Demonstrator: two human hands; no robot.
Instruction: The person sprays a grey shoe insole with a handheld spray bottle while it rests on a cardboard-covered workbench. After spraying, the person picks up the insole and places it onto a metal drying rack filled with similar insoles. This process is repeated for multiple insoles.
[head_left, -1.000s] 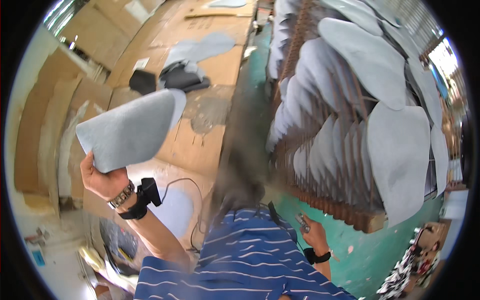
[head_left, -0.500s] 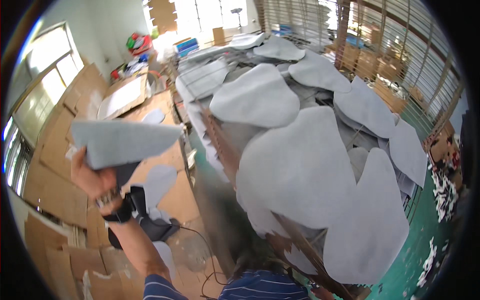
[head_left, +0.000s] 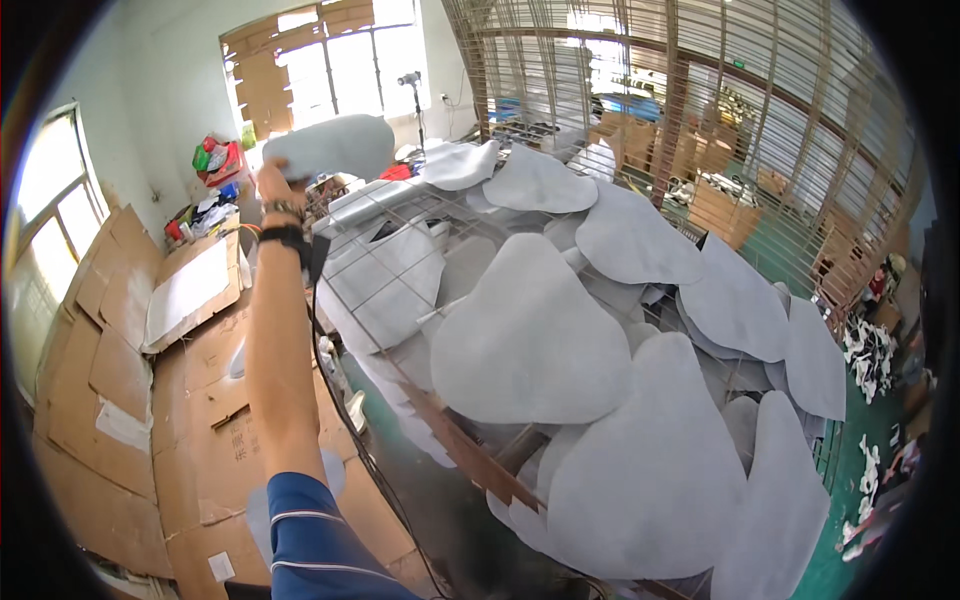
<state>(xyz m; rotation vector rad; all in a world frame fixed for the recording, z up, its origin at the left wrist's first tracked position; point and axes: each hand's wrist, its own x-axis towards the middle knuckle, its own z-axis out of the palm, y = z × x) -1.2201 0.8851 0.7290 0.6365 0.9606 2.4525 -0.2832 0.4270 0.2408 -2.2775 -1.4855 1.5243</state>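
Stretched far out ahead, my left hand (head_left: pixel 280 180) is closed on the edge of a grey rounded flat piece (head_left: pixel 340 148). That piece is raised above the far left corner of a wire-mesh rack (head_left: pixel 385 225). Several similar large grey pieces lie overlapping on the rack, among them a broad one (head_left: pixel 530 340) in the middle and another (head_left: pixel 655 470) nearer to me. A black band (head_left: pixel 285 235) with a cable running down circles my left wrist. My right hand does not show.
Flattened cardboard (head_left: pixel 215 430) covers the surface at left, with a white sheet (head_left: pixel 190 290) on it. Upright wire racks (head_left: pixel 740 110) stand at the back right. A tripod (head_left: pixel 418 105) is by the window. White scraps (head_left: pixel 868 360) lie on the green floor (head_left: pixel 835 510).
My left hand has carried the grey piece away from the cardboard, forward and right toward the rack's far corner. The view has shifted, showing more of the window and back wall.
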